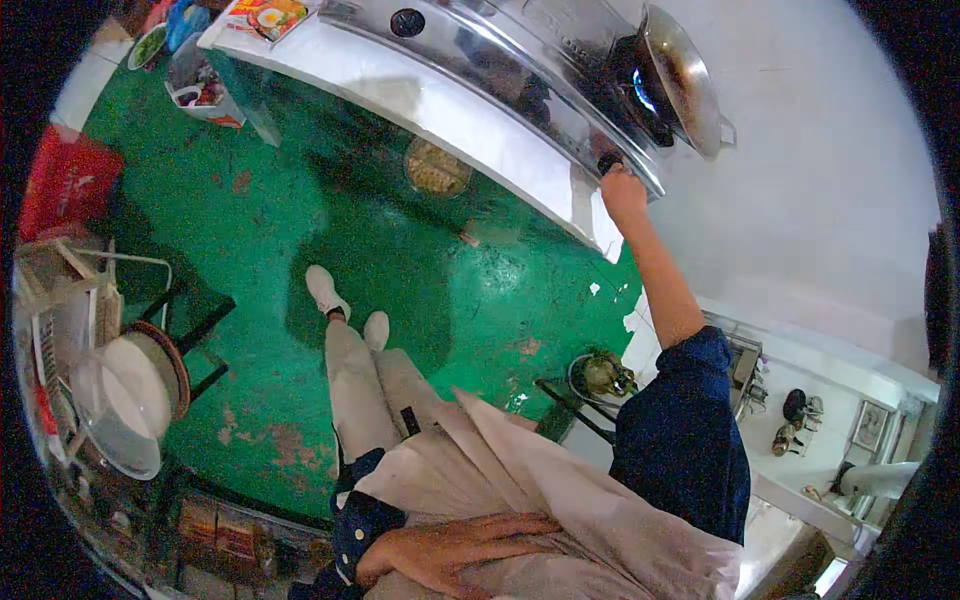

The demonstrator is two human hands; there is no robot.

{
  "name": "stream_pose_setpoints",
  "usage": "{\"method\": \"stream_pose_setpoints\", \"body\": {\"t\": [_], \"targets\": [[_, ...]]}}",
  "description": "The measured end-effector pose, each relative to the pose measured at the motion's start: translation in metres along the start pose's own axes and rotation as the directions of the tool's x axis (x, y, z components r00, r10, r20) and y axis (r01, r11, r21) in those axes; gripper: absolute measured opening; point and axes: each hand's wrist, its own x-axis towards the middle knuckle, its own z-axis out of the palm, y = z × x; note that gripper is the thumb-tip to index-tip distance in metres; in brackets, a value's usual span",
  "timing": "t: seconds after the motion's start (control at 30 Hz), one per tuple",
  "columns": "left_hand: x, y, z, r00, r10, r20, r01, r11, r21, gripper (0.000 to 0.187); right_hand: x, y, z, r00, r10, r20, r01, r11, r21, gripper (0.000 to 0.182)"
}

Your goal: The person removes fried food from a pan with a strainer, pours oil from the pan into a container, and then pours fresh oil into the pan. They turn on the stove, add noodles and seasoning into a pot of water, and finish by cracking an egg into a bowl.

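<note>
My right hand [624, 192] is closed round the black knob [609, 162] at the right end of the gas stove's [520, 85] steel front. Beyond it a blue flame [643, 90] burns on the burner, beneath a metal wok [685, 80] that looks tilted in this view. My left hand [450, 555] lies flat against the beige apron [520, 470] at my waist, its fingers stretched out and holding nothing. Another black knob [407, 23] is on the stove front, farther left.
A white counter edge [450, 125] runs below the stove. On the green floor stand a round container [437, 168] and a bin [203, 92]. At the left is a stool with a large pale tub [135, 390]; a sink area [800, 400] is at the right.
</note>
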Motion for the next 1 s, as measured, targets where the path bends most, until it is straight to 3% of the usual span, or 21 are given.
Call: {"method": "stream_pose_setpoints", "body": {"t": [0.3, 0.4, 0.5, 0.8, 1.0], "targets": [[-0.005, -0.003, -0.003, 1.000, 0.022, -0.013, -0.022, 1.000, -0.012, 0.089, 0.001, 0.000, 0.002, 0.999, 0.018, 0.043, -0.019, 0.999, 0.026, 0.016], [-0.005, -0.003, -0.005, 1.000, 0.026, -0.016, -0.026, 1.000, -0.005, 0.089, 0.001, 0.001, 0.004, 0.998, 0.064, -0.019, -0.062, 0.993, 0.105, 0.027], [-0.005, -0.002, -0.006, 0.999, 0.029, -0.021, -0.029, 1.000, 0.002, 0.090, 0.002, 0.000, 0.002, 0.999, 0.034, 0.029, -0.036, 0.996, 0.080, 0.019], [-0.003, -0.004, -0.007, 1.000, 0.021, -0.013, -0.021, 1.000, -0.001, 0.090, -0.001, -0.004, -0.017, 0.997, 0.076, 0.033, -0.080, 0.985, 0.150, 0.017], [-0.002, -0.004, -0.006, 1.000, 0.024, -0.013, -0.024, 1.000, -0.004, 0.091, 0.001, 0.000, -0.004, 0.999, 0.036, 0.032, -0.039, 0.995, 0.093, 0.015]]}}
